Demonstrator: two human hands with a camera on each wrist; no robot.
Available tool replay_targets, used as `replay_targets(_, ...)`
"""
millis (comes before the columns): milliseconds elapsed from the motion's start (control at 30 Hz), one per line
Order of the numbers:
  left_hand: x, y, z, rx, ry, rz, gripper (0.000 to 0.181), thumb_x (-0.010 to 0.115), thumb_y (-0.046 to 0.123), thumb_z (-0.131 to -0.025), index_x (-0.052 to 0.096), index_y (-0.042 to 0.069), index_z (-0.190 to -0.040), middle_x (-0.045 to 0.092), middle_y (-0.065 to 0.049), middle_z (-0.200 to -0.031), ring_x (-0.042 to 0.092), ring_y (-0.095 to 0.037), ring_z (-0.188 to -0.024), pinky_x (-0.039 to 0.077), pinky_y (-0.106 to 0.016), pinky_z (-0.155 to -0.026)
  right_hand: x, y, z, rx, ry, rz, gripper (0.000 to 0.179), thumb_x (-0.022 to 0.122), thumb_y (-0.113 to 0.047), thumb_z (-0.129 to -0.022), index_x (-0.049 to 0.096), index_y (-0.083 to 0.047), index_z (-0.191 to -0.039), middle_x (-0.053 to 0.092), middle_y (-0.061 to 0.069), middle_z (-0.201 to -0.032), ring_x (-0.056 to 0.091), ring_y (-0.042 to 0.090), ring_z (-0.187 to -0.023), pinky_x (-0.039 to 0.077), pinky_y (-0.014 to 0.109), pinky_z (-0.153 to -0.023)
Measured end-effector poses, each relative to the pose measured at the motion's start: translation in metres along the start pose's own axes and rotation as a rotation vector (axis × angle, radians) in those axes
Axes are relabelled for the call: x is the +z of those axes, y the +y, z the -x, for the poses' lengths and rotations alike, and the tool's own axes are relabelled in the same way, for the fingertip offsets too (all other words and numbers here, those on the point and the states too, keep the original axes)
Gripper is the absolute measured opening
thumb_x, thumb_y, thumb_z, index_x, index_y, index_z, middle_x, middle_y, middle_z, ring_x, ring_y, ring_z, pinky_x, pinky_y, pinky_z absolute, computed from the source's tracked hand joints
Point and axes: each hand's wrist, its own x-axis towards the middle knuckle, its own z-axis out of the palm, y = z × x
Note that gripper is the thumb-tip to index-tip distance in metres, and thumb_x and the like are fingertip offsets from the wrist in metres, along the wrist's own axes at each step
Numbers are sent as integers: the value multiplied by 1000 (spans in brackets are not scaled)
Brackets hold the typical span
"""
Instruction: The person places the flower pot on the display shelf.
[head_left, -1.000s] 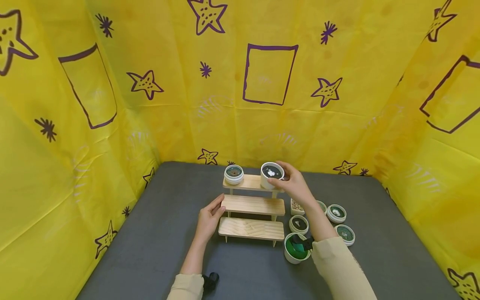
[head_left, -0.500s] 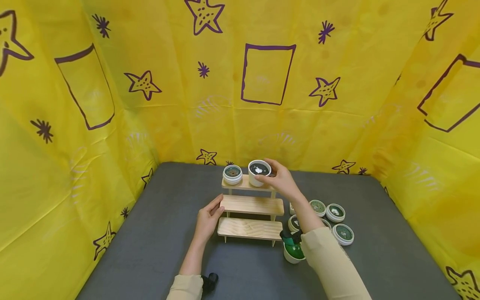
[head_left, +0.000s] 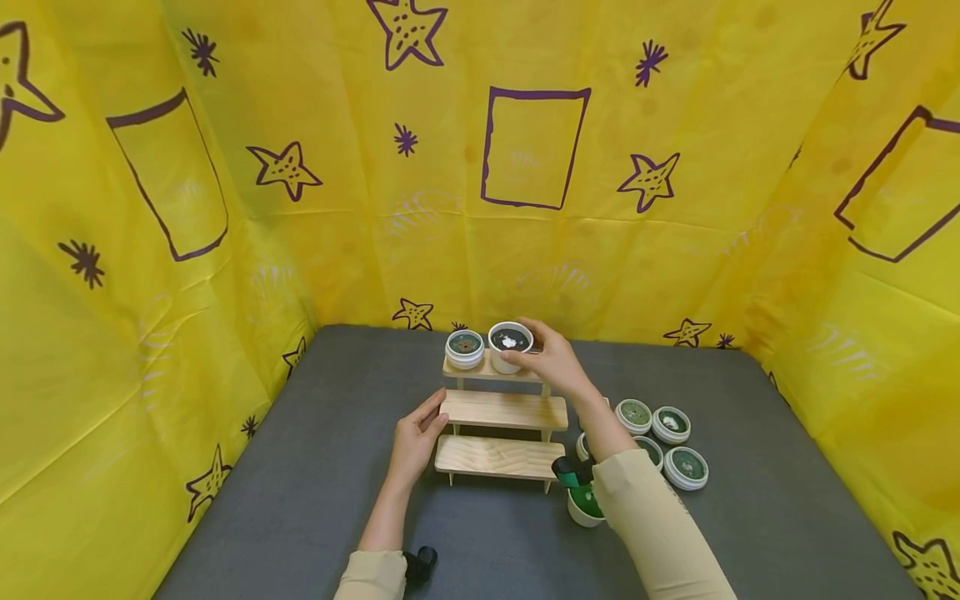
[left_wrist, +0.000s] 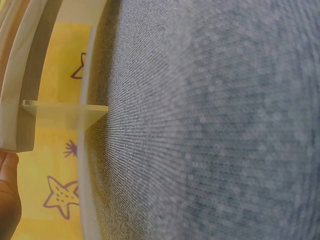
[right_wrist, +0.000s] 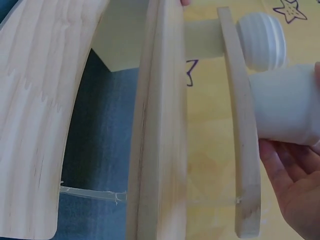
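Note:
A three-tier wooden display stand (head_left: 502,410) stands on the dark grey tabletop. My left hand (head_left: 417,437) holds the left end of its middle shelf, thumb in front and fingers behind; in the left wrist view part of that hand (left_wrist: 7,200) shows at the shelf's end. My right hand (head_left: 557,362) grips a white cup (head_left: 504,363) with a dark top and white patch. In the right wrist view the cup (right_wrist: 285,105) has its base against the top shelf (right_wrist: 242,125). A ridged white jar (head_left: 465,361), with a green-and-brown top, sits left of it on that shelf.
Right of the stand are several low white jars with green tops, among them a front jar (head_left: 686,469) and a back jar (head_left: 671,425). My right sleeve (head_left: 648,508) partly covers others and a green-filled cup (head_left: 587,510). Yellow printed cloth (head_left: 345,250) surrounds the table.
My right hand has moved left along the top shelf with the white cup, bringing it close to the ridged jar. The left hand has stayed at the middle shelf.

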Motion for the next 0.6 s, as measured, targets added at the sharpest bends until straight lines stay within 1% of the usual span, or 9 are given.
replay_targets(100,0,1,0,-12,3,9,44,61,-2,-94,55,-4,-137,52,-20,-146,48,-33,-138,43,-27,-110,1,1,-1,3,4,-1,76,78,-28,-85,42,-10,-149,58,13,-140,59,31,-124,51,45,-102)
replay_targets(200,0,2,0,-5,0,6,44,61,-2,-94,54,-5,-137,52,-21,-146,48,-34,-138,43,-28,-110,1,2,-1,5,10,-1,76,79,-28,-84,42,-11,-149,58,13,-140,58,31,-125,50,46,-103)
replay_targets(400,0,3,0,-10,-1,13,44,61,-1,-94,54,-4,-138,52,-20,-146,47,-33,-138,42,-28,-111,2,2,0,-5,8,-14,77,79,-28,-84,41,-11,-150,58,13,-141,58,32,-126,51,44,-100)
replay_targets(467,-1,2,0,-14,-1,14,45,61,-1,-94,54,-4,-138,52,-19,-147,47,-32,-139,42,-29,-111,2,2,0,-7,4,-24,78,79,-27,-84,40,-11,-150,57,14,-141,58,33,-126,54,42,-97)
replay_targets(600,-1,1,0,-16,-4,14,44,60,-1,-94,54,-4,-138,52,-20,-146,47,-33,-139,42,-29,-111,3,3,1,4,5,-47,78,79,-26,-84,40,-11,-150,58,15,-140,58,32,-125,59,31,-86)
